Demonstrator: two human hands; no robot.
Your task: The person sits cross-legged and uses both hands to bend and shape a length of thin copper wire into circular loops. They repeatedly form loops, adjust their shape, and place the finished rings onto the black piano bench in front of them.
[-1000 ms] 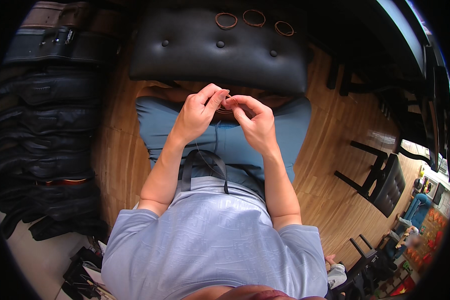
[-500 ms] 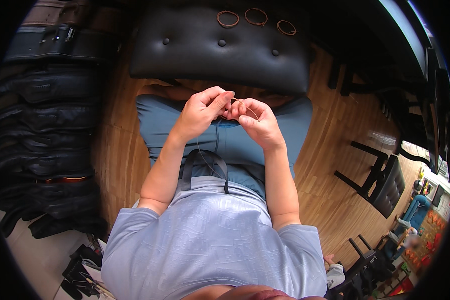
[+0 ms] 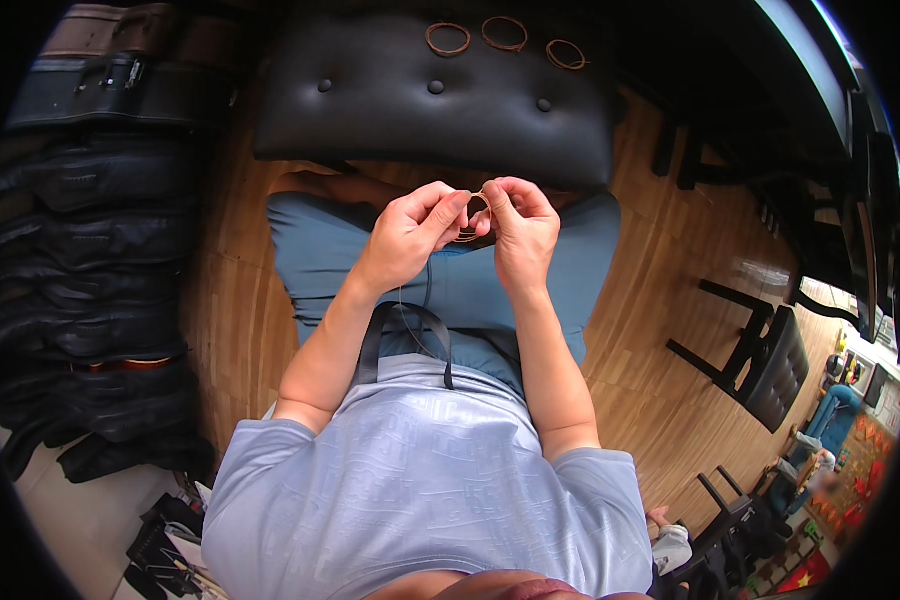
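Note:
My left hand [image 3: 410,238] and my right hand [image 3: 526,228] meet above my lap, both pinching a thin copper-coloured string [image 3: 467,239] that looks like a guitar string. It is bent into a small coil, with a loop between the fingertips; the fingers partly hide it. From below my left hand a thin loose strand [image 3: 403,312] hangs toward my waist. Beyond my hands, a black padded bench [image 3: 385,122] carries three similar coils: a left coil [image 3: 449,54], a middle coil [image 3: 505,49] and a right coil [image 3: 567,68].
Black cases and padded bags [image 3: 100,240] stand in a row on the left. To the right, a black padded stool [image 3: 776,370] lies tipped on the wooden floor [image 3: 640,330]. Black furniture [image 3: 770,130] fills the upper right. Another person [image 3: 808,475] is at the far lower right.
My right hand has turned and risen, its thumb and fingertips now pinching the string's top close to my left fingertips. The loop between my hands looks narrower.

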